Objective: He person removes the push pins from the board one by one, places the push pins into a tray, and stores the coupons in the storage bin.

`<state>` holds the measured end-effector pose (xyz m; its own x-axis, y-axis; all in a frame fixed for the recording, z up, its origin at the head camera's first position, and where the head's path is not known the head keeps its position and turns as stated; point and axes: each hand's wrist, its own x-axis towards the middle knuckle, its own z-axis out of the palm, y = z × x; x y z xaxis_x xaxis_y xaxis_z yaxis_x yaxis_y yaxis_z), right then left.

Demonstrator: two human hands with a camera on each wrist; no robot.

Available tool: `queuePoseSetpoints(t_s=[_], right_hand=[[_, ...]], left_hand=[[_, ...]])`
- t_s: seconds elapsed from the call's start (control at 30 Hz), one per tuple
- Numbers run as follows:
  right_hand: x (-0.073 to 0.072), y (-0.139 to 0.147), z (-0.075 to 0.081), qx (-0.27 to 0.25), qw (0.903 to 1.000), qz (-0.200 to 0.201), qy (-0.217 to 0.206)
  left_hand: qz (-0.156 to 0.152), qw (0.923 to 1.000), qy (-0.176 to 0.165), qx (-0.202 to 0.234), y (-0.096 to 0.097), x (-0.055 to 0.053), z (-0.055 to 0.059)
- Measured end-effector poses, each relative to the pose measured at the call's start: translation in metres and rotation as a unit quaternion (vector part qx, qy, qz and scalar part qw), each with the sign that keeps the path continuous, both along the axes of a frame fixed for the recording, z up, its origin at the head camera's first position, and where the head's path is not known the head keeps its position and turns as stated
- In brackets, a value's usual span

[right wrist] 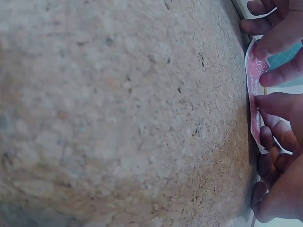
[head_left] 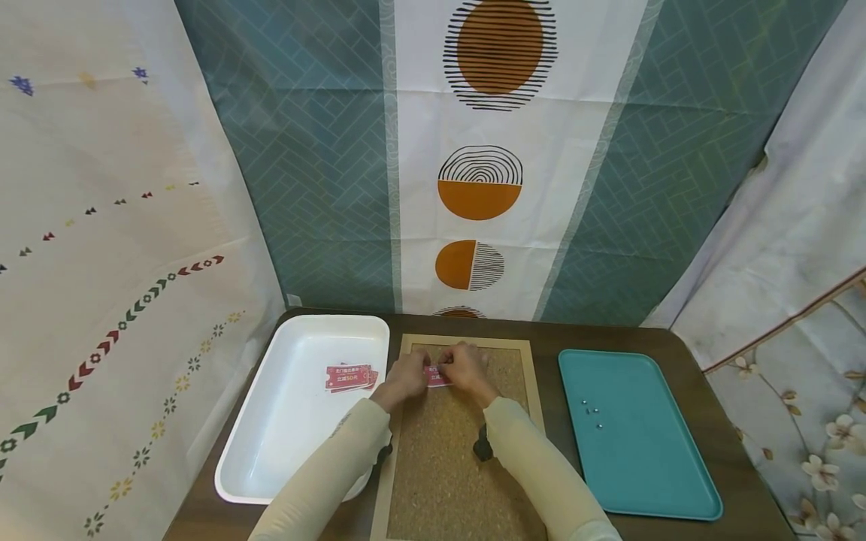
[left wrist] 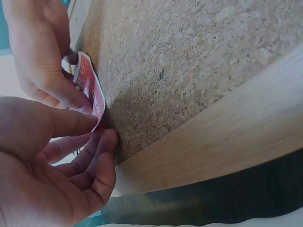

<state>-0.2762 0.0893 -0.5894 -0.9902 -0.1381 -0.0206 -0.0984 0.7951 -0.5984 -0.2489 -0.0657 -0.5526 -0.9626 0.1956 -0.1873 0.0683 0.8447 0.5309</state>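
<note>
A red-and-white paper coupon (head_left: pixel 437 376) lies against the upper part of a wood-framed cork board (head_left: pixel 467 466), slightly bowed off the cork in the left wrist view. My left hand (head_left: pixel 408 378) holds the coupon's left end, with the thumb (left wrist: pixel 85 122) on its printed face. On the right part of the coupon, my right hand (head_left: pixel 468 372) has thumb and forefinger together around a tiny silvery thing, apparently a pin, mostly hidden by the fingertips. In the right wrist view, the right hand (right wrist: pixel 286 175) is below the left hand (right wrist: pixel 281 35).
To the left, a white tray (head_left: pixel 271 428) holds a few more coupons (head_left: pixel 348 377). A teal tray (head_left: pixel 649 451) on the right has several small silver pins (head_left: pixel 595 411) in it. Everything stands on a dark wooden table (head_left: pixel 555 338) with patterned curtains (head_left: pixel 325 188) around it.
</note>
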Motion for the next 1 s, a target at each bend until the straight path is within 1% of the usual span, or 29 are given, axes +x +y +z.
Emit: queuePoseSetpoints(t_s=[0.17,0.3,0.73,1.0], right_hand=[[0.0012,0.0004,0.0026,-0.009,0.9999,-0.001,-0.009],[0.002,0.0013,0.0049,-0.02,0.9997,0.003,-0.013],[0.0011,0.0021,0.0055,-0.015,0.9998,0.006,-0.012],[0.0006,0.002,0.0054,-0.015,0.9997,0.008,-0.016]], left_hand=[[-0.012,0.9999,0.007,-0.006,-0.0004,-0.0022,-0.0009],[-0.018,0.9998,0.005,-0.003,-0.0011,-0.0029,-0.0017],[-0.012,0.9999,0.001,0.005,-0.0002,-0.0015,-0.0009],[-0.01,0.9999,-0.009,0.01,-0.0004,-0.0004,0.0009]])
